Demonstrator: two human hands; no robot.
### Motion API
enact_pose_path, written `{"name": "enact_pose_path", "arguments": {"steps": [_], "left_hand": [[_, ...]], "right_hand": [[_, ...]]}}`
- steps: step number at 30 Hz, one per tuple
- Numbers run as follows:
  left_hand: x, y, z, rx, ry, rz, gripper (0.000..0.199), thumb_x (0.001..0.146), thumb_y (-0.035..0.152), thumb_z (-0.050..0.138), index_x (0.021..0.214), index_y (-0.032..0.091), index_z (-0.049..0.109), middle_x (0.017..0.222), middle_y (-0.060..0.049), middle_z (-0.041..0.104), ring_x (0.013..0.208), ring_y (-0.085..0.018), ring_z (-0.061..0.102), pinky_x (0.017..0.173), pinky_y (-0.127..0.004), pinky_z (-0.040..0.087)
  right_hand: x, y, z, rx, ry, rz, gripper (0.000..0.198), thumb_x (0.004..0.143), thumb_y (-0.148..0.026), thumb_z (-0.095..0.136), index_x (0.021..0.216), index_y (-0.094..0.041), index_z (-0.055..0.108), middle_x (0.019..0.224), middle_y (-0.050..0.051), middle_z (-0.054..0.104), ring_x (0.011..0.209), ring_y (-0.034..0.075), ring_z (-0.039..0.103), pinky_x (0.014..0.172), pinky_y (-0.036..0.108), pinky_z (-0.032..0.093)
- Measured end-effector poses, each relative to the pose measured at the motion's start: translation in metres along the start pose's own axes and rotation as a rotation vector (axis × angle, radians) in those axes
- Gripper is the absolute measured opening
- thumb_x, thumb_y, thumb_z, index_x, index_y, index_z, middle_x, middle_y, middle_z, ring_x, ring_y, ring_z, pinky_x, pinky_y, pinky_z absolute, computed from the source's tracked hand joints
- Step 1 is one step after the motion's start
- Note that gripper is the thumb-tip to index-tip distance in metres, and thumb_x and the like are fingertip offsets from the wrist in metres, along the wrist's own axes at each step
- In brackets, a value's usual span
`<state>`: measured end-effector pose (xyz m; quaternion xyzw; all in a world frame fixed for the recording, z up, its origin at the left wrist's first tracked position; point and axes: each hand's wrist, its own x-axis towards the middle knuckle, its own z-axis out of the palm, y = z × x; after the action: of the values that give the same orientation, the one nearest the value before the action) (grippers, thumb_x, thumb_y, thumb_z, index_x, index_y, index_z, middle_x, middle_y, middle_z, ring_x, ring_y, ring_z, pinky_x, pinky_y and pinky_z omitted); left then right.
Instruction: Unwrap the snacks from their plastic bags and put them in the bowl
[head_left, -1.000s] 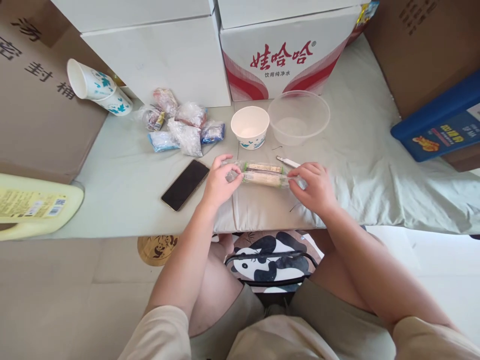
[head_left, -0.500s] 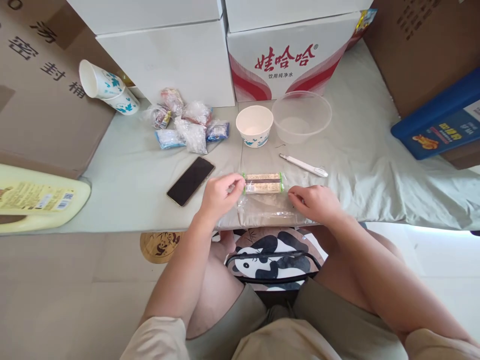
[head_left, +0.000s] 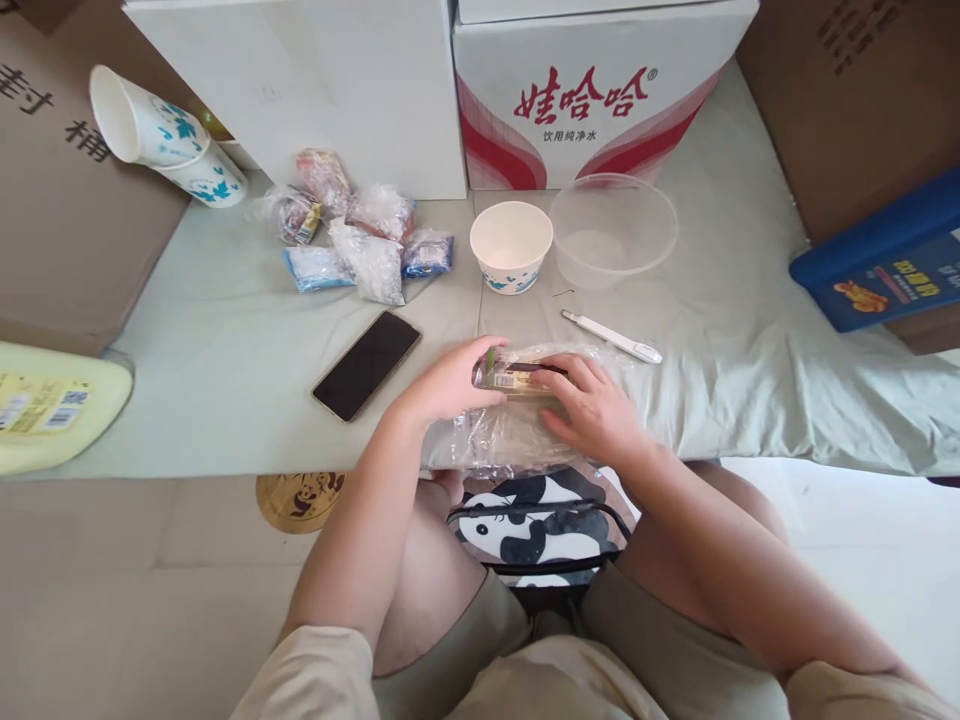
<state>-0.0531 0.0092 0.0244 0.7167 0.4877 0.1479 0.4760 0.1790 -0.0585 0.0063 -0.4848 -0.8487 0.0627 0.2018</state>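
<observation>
Your L hand [head_left: 463, 380] has the pkt [head_left: 511, 380] btwn thumb & fingers, left end; your R hand [head_left: 596, 408] covers its right end, can't tell if gripping. Pkt's amid clear film [head_left: 489, 428], right of phone [head_left: 367, 365].

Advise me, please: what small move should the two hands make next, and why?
Probably fold the near part of the clear film over the packet: the left hand curls around its left end, the right hand lies over its right part, and loose film spreads toward the person.
</observation>
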Motion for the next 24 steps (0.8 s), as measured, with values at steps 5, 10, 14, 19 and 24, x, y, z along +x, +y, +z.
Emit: {"name": "enact_pose_path", "arguments": {"steps": [5, 10, 14, 19, 24], "left_hand": [[-0.008, -0.001, -0.005, -0.368, -0.113, -0.032, 0.077, 0.065, 0.02, 0.081, 0.138, 0.022, 0.057, 0.146, -0.015, 0.057, 0.128, -0.028, 0.06, 0.099, -0.039, 0.054], [-0.011, 0.001, 0.0, -0.489, -0.008, -0.014, 0.06, 0.072, 0.015, 0.07, 0.131, 0.022, 0.061, 0.133, -0.011, 0.069, 0.112, -0.021, 0.07, 0.092, -0.032, 0.056], [0.003, -0.007, 0.007, -0.146, 0.335, -0.117, 0.032, 0.078, 0.012, 0.053, 0.105, 0.017, 0.07, 0.097, -0.007, 0.079, 0.081, -0.017, 0.071, 0.082, -0.032, 0.057], [0.021, -0.014, -0.001, 0.228, 0.506, -0.081, 0.026, 0.08, 0.011, 0.053, 0.093, 0.018, 0.074, 0.091, -0.008, 0.079, 0.083, -0.021, 0.071, 0.087, -0.034, 0.055], [0.026, -0.012, -0.008, 0.207, 0.491, -0.075, 0.028, 0.084, 0.013, 0.05, 0.096, 0.018, 0.075, 0.09, -0.008, 0.078, 0.085, -0.022, 0.07, 0.086, -0.035, 0.054]], "right_hand": [[0.006, -0.002, 0.008, -0.013, -0.047, 0.1, 0.043, 0.088, -0.023, 0.059, 0.132, -0.019, 0.061, 0.125, 0.015, 0.063, 0.118, 0.034, 0.057, 0.095, 0.047, 0.048], [0.01, 0.008, 0.008, 0.042, -0.005, 0.144, 0.043, 0.084, -0.019, 0.058, 0.127, -0.019, 0.063, 0.12, 0.014, 0.065, 0.113, 0.032, 0.06, 0.097, 0.044, 0.05], [0.009, 0.012, 0.005, 0.095, -0.013, 0.056, 0.044, 0.089, -0.019, 0.054, 0.132, -0.022, 0.062, 0.13, 0.011, 0.067, 0.121, 0.029, 0.06, 0.103, 0.043, 0.049], [-0.003, 0.003, -0.015, 0.038, 0.001, 0.017, 0.035, 0.098, -0.027, 0.047, 0.128, -0.024, 0.065, 0.123, 0.011, 0.072, 0.113, 0.028, 0.066, 0.097, 0.043, 0.05], [0.018, 0.025, -0.064, -0.124, 0.249, 0.345, 0.04, 0.1, -0.041, 0.042, 0.13, -0.017, 0.054, 0.11, 0.019, 0.07, 0.099, 0.035, 0.068, 0.077, 0.047, 0.053]]}}
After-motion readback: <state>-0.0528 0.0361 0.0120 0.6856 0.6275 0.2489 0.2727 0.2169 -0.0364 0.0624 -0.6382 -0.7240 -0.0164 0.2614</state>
